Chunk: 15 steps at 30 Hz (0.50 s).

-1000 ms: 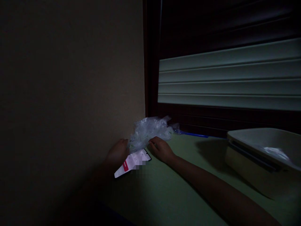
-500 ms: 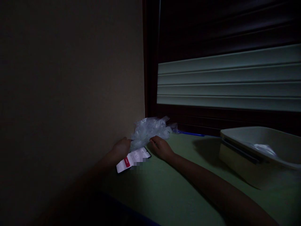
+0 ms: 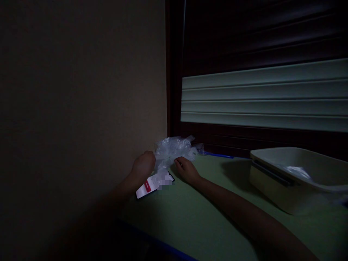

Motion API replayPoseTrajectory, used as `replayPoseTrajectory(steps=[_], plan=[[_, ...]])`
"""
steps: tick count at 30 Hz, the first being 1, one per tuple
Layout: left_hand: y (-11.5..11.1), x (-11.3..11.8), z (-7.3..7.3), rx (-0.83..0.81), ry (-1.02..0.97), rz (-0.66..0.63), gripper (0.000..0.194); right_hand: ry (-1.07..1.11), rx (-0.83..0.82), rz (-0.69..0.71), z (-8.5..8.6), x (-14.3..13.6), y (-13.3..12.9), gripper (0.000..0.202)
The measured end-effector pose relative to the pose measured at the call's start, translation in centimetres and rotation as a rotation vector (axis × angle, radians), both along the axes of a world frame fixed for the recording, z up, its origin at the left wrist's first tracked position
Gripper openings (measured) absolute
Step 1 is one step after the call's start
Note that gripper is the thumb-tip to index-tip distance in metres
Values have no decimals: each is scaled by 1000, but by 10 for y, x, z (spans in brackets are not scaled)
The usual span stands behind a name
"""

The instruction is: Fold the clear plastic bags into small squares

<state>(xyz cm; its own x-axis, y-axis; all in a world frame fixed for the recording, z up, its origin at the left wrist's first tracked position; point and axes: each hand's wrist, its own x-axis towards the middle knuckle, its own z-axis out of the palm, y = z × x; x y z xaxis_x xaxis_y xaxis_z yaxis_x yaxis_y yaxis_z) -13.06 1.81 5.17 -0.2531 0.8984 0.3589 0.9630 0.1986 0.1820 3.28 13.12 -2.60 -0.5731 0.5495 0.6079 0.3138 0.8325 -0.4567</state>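
hands (image 3: 143, 164) (image 3: 188, 171) curled at clear plastic (image 3: 175, 146), grip unclear | phone (image 3: 142, 189) partly covered | tub (image 3: 268, 190) cut off right

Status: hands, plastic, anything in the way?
Left hand, right hand at clear plastic; grips unclear. Plastic crumpled. Possible obstruction: lit phone, just in front.

I seem to stand in a home's dim corner, with a plain wall (image 3: 95, 90), dark panelling (image 3: 244, 36), pale slats (image 3: 261, 95) and a green tabletop (image 3: 195, 221).

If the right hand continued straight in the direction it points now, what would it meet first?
Most likely the right hand would meet the crumpled clear plastic; whether they already touch is unclear.
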Motion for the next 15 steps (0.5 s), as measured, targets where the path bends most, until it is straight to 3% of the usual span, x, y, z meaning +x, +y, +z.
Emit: replayPoseTrajectory(steps=[4, 7, 10, 15], plan=[[-6, 8, 24, 171, -82, -13, 21, 91, -70, -36, 1, -1, 3, 27], [-7, 8, 33, 284, -213, -53, 25, 155, -132, -41, 4, -1, 3, 27], [-3, 7, 31, 343, -423, -101, 24, 220, -220, -21, 6, 2, -4, 27], [1, 31, 7, 281, -824, -253, 21, 348, -432, 43, 7, 37, -38, 28]])
